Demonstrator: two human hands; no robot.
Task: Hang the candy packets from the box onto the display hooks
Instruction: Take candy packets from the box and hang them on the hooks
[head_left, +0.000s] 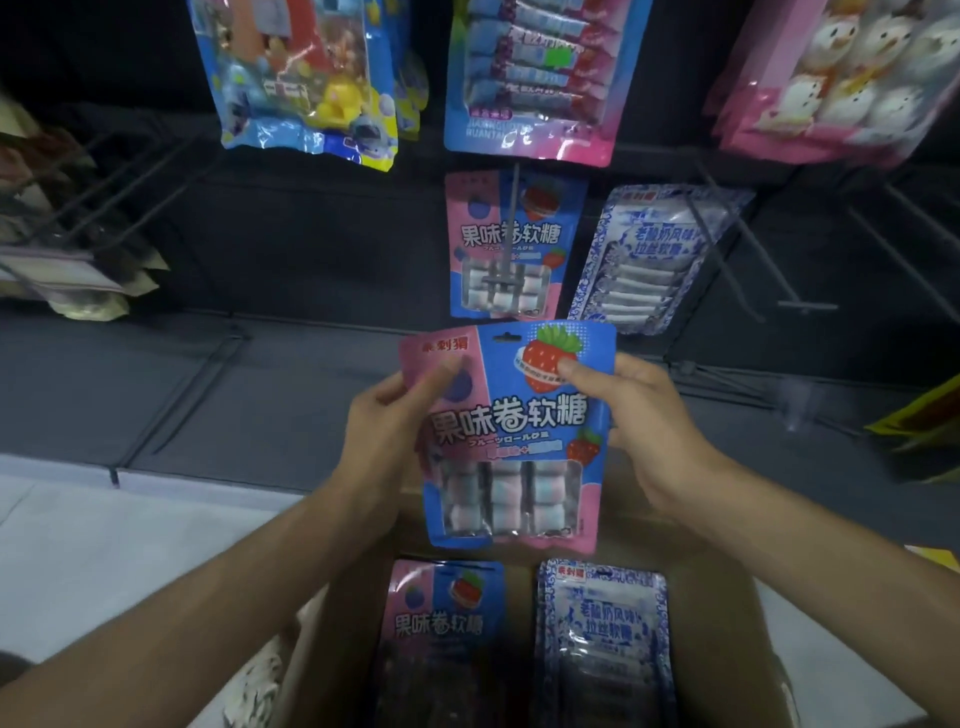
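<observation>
The fingers of the left hand are clamped on the upper left edge of a pink and blue candy packet, with the thumb pressed on its front over the printed blueberry. The right hand is closed on the upper right edge of the same packet, its thumb laid beside the printed strawberry. The packet is held upright in the air, front toward the camera, over the far edge of an open cardboard box. The hang slot at its top edge is seen free of any hook.

Straight above it a metal hook juts from the dark display panel, and a matching hung packet is carried on it. Just to the right of that, a blue and white packet is hung on a neighbouring hook. Bare hooks are seen toward the panel's right edge, and more rods toward its left edge. Higher on the panel three larger bags are hung: a blue toy bag, a blue and pink bag and a pink bag.

Inside the box, pink and blue packets are laid toward the left wall and blue and white boxed packets toward the right wall, apart from each other.
</observation>
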